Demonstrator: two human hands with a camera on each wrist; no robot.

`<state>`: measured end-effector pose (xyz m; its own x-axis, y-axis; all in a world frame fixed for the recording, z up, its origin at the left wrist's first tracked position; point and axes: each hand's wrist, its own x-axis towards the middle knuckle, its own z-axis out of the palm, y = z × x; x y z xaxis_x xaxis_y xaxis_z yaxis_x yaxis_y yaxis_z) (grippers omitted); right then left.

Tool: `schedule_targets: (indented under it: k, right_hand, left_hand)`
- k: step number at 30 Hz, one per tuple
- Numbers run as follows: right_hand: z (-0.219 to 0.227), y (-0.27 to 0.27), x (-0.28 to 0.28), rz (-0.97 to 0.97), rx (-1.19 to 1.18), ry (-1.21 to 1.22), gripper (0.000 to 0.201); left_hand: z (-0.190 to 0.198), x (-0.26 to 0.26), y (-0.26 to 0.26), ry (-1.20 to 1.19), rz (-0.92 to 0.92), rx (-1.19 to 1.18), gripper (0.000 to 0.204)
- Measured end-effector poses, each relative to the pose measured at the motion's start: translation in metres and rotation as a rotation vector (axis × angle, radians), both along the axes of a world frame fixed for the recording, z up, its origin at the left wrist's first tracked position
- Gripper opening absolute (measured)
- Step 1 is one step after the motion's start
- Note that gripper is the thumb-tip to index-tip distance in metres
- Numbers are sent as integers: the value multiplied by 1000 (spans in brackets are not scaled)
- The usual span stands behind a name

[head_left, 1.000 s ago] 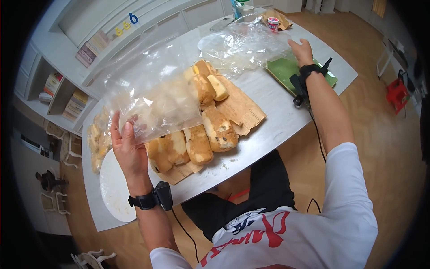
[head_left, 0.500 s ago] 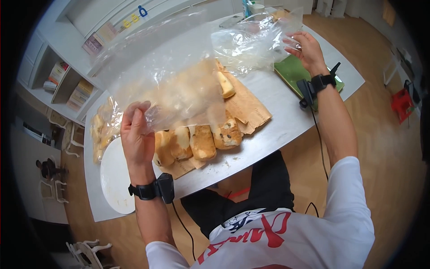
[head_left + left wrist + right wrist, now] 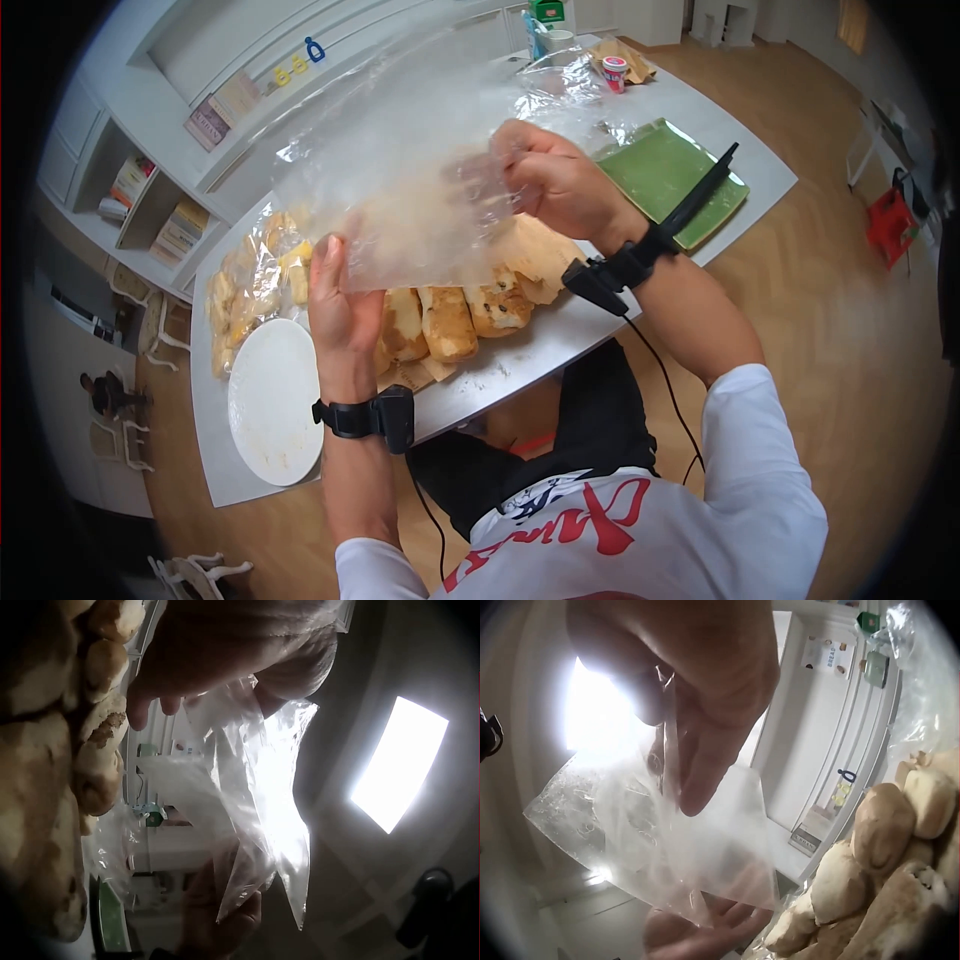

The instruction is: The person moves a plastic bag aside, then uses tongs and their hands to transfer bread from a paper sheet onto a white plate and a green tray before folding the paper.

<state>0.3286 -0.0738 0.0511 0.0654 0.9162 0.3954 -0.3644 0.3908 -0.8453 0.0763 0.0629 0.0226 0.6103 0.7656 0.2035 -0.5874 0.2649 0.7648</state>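
A clear plastic bag is held up in front of the body between both hands. My left hand grips its near left edge, thumb in front and fingers behind the film. At the bag's right side my right hand pinches the film between thumb and fingers; the right wrist view shows the plastic between them. Under and behind the bag, browned bread loaves with dark spots lie in a row on brown paper. The film blurs the farther loaves.
Left of the loaves are a white oval plate with crumbs and bagged bread. A green square plate lies at the right. Toward the back stand a pink-and-white tub, a cup and more clear plastic.
My right hand has let go of the other plastic by the green plate, moved left and taken hold of the held-up bag. My left hand has shifted slightly right with the bag.
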Motion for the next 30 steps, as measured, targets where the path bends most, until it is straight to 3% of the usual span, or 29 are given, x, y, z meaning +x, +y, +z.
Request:
schedule_targets:
  k: [5,13,19,22,24,27,30]
  right_hand:
    - [8,5,-29,33,-112,42,13]
    - [17,15,-33,210,108,175,17]
    - [15,16,-42,183,52,181,14]
    - [2,19,-37,79,26,81,18]
    - [-2,17,-37,-19,-56,-28,21]
    - [8,8,-41,165,-46,213,38]
    - [13,3,-31,26,-130,120,56]
  left_hand:
    - [5,-7,-7,-7,-21,13,23]
    - [-20,-7,12,-88,-80,-92,40]
    - [14,3,-22,-126,-19,-165,22]
    - [1,-2,-11,-70,56,-124,16]
    - [-8,-7,-3,-14,93,-19,14]
    - [-8,-14,2,90,238,153,14]
    - [-4,-25,5,312,465,445,17]
